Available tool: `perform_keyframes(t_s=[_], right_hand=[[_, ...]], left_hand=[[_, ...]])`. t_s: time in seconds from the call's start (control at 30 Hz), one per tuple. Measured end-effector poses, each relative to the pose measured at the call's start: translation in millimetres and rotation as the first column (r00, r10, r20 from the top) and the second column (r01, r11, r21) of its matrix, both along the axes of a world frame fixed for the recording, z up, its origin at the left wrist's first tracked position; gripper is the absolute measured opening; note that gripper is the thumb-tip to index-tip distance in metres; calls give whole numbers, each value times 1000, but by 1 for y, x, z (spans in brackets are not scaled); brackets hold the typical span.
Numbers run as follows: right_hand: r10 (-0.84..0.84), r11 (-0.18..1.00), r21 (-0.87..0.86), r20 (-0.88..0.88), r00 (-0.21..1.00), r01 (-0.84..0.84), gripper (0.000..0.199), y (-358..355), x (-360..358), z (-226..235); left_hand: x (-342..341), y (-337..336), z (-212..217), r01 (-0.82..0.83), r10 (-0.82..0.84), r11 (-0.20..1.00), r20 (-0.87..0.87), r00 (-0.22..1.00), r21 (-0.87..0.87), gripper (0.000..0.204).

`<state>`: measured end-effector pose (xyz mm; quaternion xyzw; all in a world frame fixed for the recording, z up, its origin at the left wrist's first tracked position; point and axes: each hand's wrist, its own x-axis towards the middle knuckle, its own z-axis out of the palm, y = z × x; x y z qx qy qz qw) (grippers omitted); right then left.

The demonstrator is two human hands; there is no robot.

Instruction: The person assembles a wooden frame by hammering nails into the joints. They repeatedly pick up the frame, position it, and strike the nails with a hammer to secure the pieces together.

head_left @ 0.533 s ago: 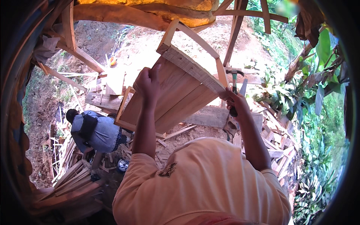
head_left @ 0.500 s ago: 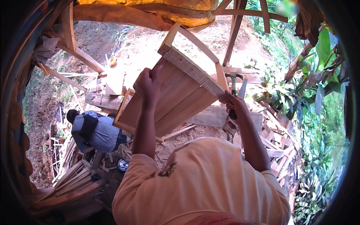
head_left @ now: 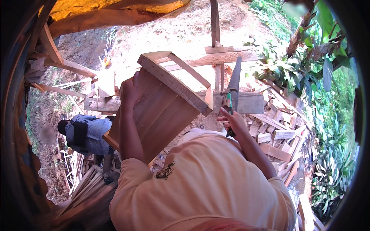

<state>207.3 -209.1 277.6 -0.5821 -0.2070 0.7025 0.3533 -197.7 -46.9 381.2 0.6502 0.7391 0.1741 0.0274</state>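
Your left hand (head_left: 130, 89) is flat against the slatted side of the wooden crate (head_left: 162, 111), fingers spread over the boards near its upper left edge; it presses rather than wraps. The crate is tilted, its open framed end pointing up and right, its lower corner down near your left elbow. Your right hand (head_left: 231, 120) is closed around the green-and-black handle of a hand saw (head_left: 232, 86). The blade runs up and away from you, just right of the crate's top corner; whether the two touch cannot be told. Behind the crate and the saw lies a thick plank (head_left: 246, 102), set crosswise. To the right of your right forearm, a heap of offcut boards (head_left: 283, 131) covers the ground, with green leafy plants (head_left: 316, 57) beyond it. At lower left another person (head_left: 83, 133) in a pale blue top is bent over, next to a stack of thin slats (head_left: 86, 184). The bare earth slope (head_left: 185, 30) fills the background.
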Motion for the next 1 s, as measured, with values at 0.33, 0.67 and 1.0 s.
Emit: perform_keyframes(t_s=[0.33, 0.67, 1.0], right_hand=[[-252, 951, 227, 182, 950, 209, 47, 14, -14, -32], [-314, 947, 212, 436, 843, 243, 39, 2, -62, -51], [-492, 854, -6, 320, 810, 521, 49, 38, -52, -85]], left_hand=[[34, 58, -43, 153, -155, 970, 3, 988, -186, 70], [70, 123, -109, 410, -436, 874, -47, 899, -260, 75], [69, 149, -117, 421, -470, 837, -64, 881, -350, 77]])
